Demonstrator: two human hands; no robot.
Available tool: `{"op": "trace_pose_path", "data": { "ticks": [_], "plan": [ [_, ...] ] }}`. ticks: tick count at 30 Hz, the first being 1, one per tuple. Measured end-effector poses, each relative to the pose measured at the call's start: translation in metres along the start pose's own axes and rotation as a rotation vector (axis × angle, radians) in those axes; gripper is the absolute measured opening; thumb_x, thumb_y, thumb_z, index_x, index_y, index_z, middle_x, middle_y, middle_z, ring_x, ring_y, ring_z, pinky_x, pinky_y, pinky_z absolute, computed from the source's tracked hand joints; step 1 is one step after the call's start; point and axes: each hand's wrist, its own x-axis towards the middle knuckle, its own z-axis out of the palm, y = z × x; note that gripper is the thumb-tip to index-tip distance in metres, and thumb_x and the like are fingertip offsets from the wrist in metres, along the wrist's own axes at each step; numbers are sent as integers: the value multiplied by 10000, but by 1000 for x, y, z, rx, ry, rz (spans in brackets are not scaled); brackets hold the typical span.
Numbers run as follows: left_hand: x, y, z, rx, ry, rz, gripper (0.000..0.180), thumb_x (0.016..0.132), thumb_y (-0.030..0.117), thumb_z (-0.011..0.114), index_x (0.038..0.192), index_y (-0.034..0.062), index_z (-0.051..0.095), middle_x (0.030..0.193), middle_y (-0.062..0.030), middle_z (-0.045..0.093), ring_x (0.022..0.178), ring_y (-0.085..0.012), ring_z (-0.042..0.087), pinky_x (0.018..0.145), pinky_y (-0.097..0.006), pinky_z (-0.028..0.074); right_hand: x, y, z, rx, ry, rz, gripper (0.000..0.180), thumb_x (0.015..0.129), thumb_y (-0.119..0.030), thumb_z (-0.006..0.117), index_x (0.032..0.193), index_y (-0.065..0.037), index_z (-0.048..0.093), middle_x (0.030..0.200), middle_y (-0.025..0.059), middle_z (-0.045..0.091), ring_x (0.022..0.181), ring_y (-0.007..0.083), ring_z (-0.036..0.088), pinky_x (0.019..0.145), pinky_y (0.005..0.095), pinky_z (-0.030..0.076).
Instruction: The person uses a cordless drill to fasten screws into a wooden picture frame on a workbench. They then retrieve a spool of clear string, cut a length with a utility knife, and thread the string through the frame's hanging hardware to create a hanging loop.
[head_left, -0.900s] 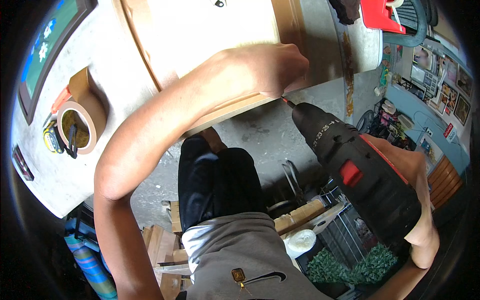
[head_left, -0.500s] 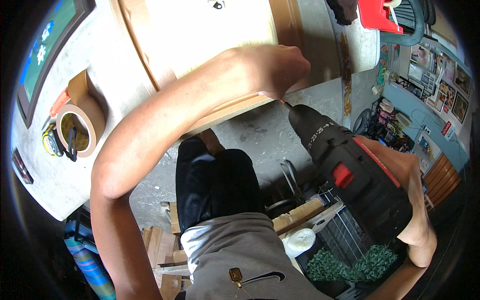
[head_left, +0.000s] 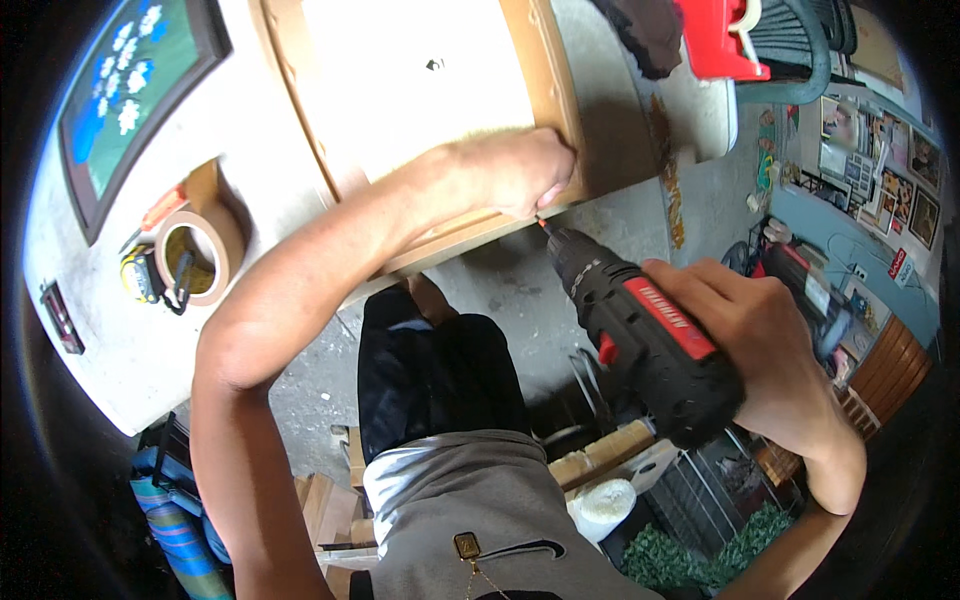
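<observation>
I am viewing the scene through the head camera and noting both hands as working apart, close to one another near the middle of the frame. The right hand (head_left: pixel 750 335), right of centre, is clamping around a black-and-red power drill (head_left: pixel 655 345), which is slanting toward the upper left. Its bit (head_left: pixel 543 224) is pointing at the near edge of a brown wooden frame (head_left: pixel 548 65), just beside the left hand (head_left: pixel 530 175). I am seeing that left hand lying over the frame's lower right corner with its fingers curling inward; whether they are gripping anything, I cannot tell. The wooden frame is resting at top centre on a pale counter (head_left: pixel 110 370), bordering a white panel (head_left: pixel 420 100). At left I am logging a roll of brown tape (head_left: pixel 228 240), with an orange-handled cutter (head_left: pixel 163 207) and a yellow-and-black tape measure (head_left: pixel 140 275) lying just beside it. A dark-edged flower picture (head_left: pixel 155 100) is occupying the upper left; a dark cloth (head_left: pixel 645 32) and a red object (head_left: pixel 708 42) are sitting at the upper right.
</observation>
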Motion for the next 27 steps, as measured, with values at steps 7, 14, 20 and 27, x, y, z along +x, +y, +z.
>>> {"op": "trace_pose_path", "data": {
  "ticks": [7,14,20,27],
  "plan": [
    [-46,8,-7,182,624,-45,196,754,55,676,948,28,658,898,-149,651,785,-289,659,679,-355,535,-42,10,-29,-355,102,-116,523,692,-137,651,1194,-17,568,1039,124,617,815,277,630,696,335,484],
    [-83,-9,-57,412,919,-322,236,728,58,709,961,64,676,1024,-100,629,824,-276,648,711,-361,546,96,112,48,-210,911,53,582,748,-85,665,1299,-36,485,1173,166,548,986,345,610,807,398,514],
    [-83,-14,-65,140,956,-354,162,710,3,721,850,53,658,851,-109,645,727,-277,643,652,-340,528,162,157,66,-208,960,171,628,732,-86,689,1316,-37,465,1168,201,525,1031,386,577,856,419,489],
    [-73,-7,-60,-922,1210,-516,116,854,-10,635,959,-59,650,800,-63,670,719,-114,637,635,-238,540,135,124,-11,-187,526,180,791,590,69,652,1341,-60,440,1206,184,472,1142,358,475,953,441,401]
  ]
}}
